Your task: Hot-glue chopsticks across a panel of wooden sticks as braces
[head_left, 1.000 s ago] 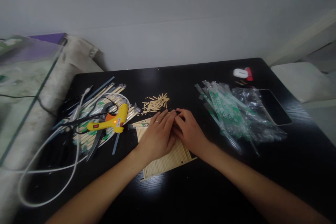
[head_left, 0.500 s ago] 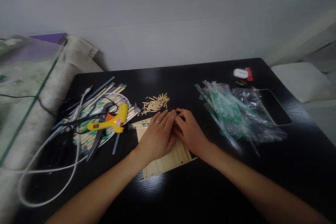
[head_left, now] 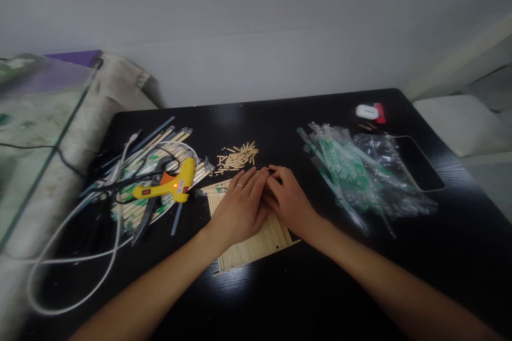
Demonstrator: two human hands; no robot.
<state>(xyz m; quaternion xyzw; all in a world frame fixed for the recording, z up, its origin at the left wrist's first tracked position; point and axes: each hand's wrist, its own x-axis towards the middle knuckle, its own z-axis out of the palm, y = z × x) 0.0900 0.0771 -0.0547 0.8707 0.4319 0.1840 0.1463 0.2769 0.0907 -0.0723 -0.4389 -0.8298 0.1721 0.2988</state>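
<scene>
A flat panel of wooden chopsticks (head_left: 251, 248), set side by side, lies on the black table. My left hand (head_left: 240, 208) rests over its middle and far part, fingers stretched out and a ring on one of them. Against it, at the panel's far right corner, is my right hand (head_left: 288, 197), its fingers bent and drawn together. Whatever is under those fingertips is hidden. One wrapped chopstick (head_left: 218, 189) shows along the panel's far left edge. Just beyond the hands lies a pile of short cut stick pieces (head_left: 238, 157).
On the left, a yellow glue gun (head_left: 170, 186) with its light on lies over wrapped chopsticks (head_left: 136, 213), scissors (head_left: 144, 221) and a white cable (head_left: 72, 310). Empty plastic wrappers (head_left: 352, 170), a phone (head_left: 420, 162) and a white earbud case (head_left: 367, 112) are on the right.
</scene>
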